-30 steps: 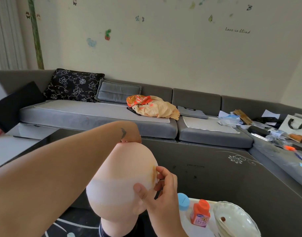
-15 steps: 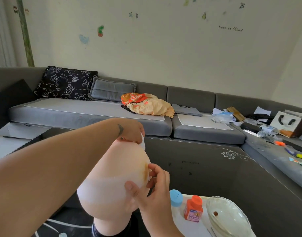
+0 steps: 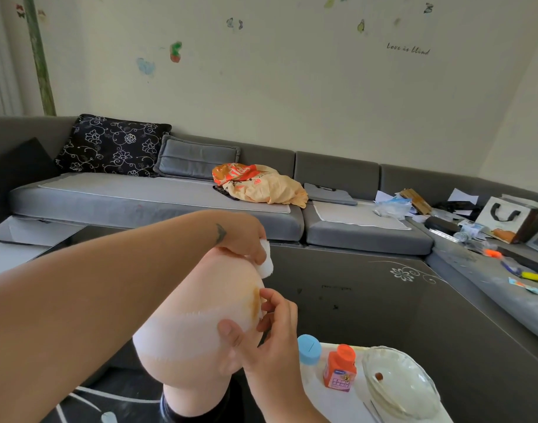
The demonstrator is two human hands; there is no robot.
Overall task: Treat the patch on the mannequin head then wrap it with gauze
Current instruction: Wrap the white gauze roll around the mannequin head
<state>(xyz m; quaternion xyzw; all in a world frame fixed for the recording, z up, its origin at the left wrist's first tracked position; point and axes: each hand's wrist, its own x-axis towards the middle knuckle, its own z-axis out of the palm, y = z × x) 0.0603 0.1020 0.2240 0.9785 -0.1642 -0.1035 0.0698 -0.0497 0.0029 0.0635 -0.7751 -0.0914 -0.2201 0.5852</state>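
A pale mannequin head [image 3: 197, 300] fills the lower middle of the view, its back toward me. A band of white gauze [image 3: 182, 334] lies round it. An orange-brown stained patch [image 3: 256, 303] shows at its right edge. My left hand [image 3: 243, 236] reaches over the crown and holds the white gauze roll [image 3: 266, 261] at the far side of the head. My right hand [image 3: 261, 331] is at the right side, thumb pressing on the gauze band and fingers pinching the gauze by the stain.
On a white tray [image 3: 331, 404] at lower right stand a blue-capped bottle [image 3: 309, 349], an orange bottle [image 3: 340, 369] and a glass dish [image 3: 398, 383]. A dark glass table [image 3: 383, 300] lies beyond. A grey sofa [image 3: 170, 196] with cushions and clutter runs behind.
My left hand has brought the gauze roll over the crown toward the right, so the roll now shows past the head. The right hand stays at the stain.
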